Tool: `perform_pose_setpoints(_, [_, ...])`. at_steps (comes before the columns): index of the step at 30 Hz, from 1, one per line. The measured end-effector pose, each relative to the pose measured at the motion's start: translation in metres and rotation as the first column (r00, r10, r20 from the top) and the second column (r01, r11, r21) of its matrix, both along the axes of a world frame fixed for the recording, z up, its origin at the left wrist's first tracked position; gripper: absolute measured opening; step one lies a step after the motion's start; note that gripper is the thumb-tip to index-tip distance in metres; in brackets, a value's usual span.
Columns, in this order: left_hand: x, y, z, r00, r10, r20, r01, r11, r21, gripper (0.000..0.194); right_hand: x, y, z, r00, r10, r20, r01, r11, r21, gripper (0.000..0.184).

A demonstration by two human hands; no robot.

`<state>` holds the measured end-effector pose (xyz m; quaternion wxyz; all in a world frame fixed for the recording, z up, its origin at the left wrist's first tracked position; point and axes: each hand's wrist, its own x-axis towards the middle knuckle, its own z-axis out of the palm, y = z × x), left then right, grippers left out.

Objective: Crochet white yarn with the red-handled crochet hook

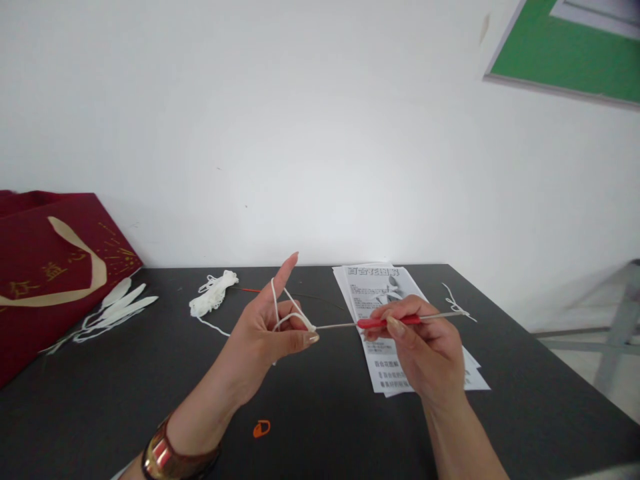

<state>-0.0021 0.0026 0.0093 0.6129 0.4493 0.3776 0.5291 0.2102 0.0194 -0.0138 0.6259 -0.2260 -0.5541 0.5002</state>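
Yarn [309, 325] pinched in the left hand [263, 333] loops its raised index finger [287, 272], apparently for tension, while the right hand [427, 347] grips the red-handled hook [369, 323].

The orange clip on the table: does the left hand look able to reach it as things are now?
Probably yes: the orange clip lies near the left hand, with nothing covering it, though that hand is occupied holding white yarn.

The red bag [55, 267] reads 众益心; the papers [383, 367], apparently, 百合花图解.
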Motion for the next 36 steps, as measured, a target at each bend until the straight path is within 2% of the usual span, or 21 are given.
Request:
perform_pose_setpoints(8, [0.003,-0.002,-0.003,0.998,0.048,-0.047,-0.045,0.997,0.064,0.104,-0.001,-0.001,0.001,0.999,0.013,-0.04,-0.016,0.998,-0.063,0.001])
perform_pose_setpoints(15, [0.002,0.0,-0.007,0.999,0.026,-0.031,-0.023,0.995,0.1,0.105,-0.007,-0.004,0.005,0.996,-0.023,-0.083,0.013,0.992,-0.122,0.007])
perform_pose_setpoints(23, [0.009,-0.004,-0.005,0.997,0.077,-0.001,-0.076,0.99,0.12,0.099,-0.011,-0.004,0.005,0.991,0.037,-0.125,-0.065,0.971,-0.231,0.014])
perform_pose_setpoints(29, [0.014,-0.005,-0.006,0.996,0.074,0.042,-0.08,0.987,0.14,0.097,-0.014,-0.002,0.0,0.977,0.1,-0.19,-0.146,0.958,-0.247,0.015])
perform_pose_setpoints(33, [0.021,-0.006,-0.01,0.992,0.104,0.076,-0.114,0.982,0.148,0.089,-0.022,-0.003,-0.003,0.971,0.096,-0.218,-0.162,0.937,-0.308,0.019])
perform_pose_setpoints(36, [0.024,-0.006,-0.014,0.986,0.121,0.115,-0.136,0.981,0.135,0.093,-0.028,-0.005,-0.004,0.962,0.07,-0.263,-0.163,0.922,-0.352,0.022])
